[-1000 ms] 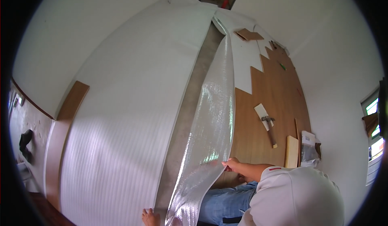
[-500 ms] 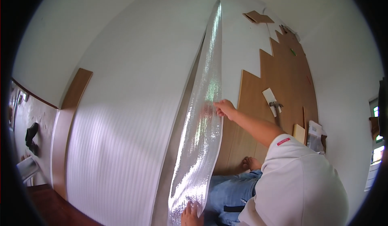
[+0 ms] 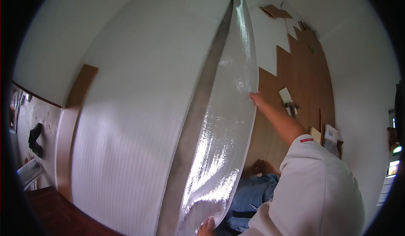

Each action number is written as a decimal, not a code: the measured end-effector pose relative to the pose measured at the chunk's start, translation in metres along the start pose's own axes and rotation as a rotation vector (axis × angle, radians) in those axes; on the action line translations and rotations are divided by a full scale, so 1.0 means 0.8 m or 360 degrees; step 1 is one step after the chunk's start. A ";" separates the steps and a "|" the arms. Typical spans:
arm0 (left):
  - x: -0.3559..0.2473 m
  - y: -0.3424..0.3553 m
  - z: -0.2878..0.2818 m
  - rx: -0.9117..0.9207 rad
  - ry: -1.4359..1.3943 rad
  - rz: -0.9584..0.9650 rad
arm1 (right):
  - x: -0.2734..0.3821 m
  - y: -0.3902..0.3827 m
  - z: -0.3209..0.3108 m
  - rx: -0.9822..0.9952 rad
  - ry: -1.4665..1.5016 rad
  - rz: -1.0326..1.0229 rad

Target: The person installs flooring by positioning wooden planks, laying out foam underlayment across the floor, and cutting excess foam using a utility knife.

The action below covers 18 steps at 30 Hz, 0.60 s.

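A long silvery foil underlay strip runs away from me, slightly lifted along its right edge. My right hand pinches that edge about halfway along, arm stretched forward. My left hand, at the bottom, grips the strip's near right corner, partly cut off by the frame. Left of the strip, bare grey subfloor shows beside wide white foam underlay. My jeans-clad legs and bare foot lie right of the strip, on laid wooden planks.
A hammer and pale piece lie on the planks. Loose boards sit farther off; a package is by the right wall. A long plank lies at the left, with shoes beyond it.
My right hand has moved forward along the strip's edge, drawing it rightward since half a second ago, so more subfloor shows. My left hand has moved right from the foam's edge onto the foil.
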<state>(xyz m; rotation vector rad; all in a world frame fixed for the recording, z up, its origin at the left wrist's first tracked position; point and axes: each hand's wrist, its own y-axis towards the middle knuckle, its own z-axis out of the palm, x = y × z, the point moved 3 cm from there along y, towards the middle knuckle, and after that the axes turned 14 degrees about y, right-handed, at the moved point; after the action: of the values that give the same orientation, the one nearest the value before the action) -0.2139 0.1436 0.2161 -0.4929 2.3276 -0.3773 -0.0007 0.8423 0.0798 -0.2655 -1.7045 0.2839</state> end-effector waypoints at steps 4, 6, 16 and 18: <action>0.033 -0.039 0.055 -0.0085 -0.0058 -0.0190 | -0.039 -0.018 -0.069 -0.0072 -0.0226 0.0213; 0.051 -0.045 0.083 0.0093 -0.0120 -0.0473 | -0.055 -0.040 -0.078 -0.0117 -0.0272 0.0248; 0.010 -0.044 -0.058 -0.0105 0.0686 -0.0589 | 0.030 -0.063 -0.020 0.0126 0.0476 0.0394; 0.011 -0.014 -0.136 -0.0513 0.0802 -0.0771 | 0.087 -0.049 0.047 0.0399 0.0714 0.0247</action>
<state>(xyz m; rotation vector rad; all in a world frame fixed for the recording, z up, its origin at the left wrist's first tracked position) -0.2935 0.1438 0.2915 -1.2542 2.7539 -0.3823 -0.0491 0.8274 0.1523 -0.2537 -1.1936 0.5087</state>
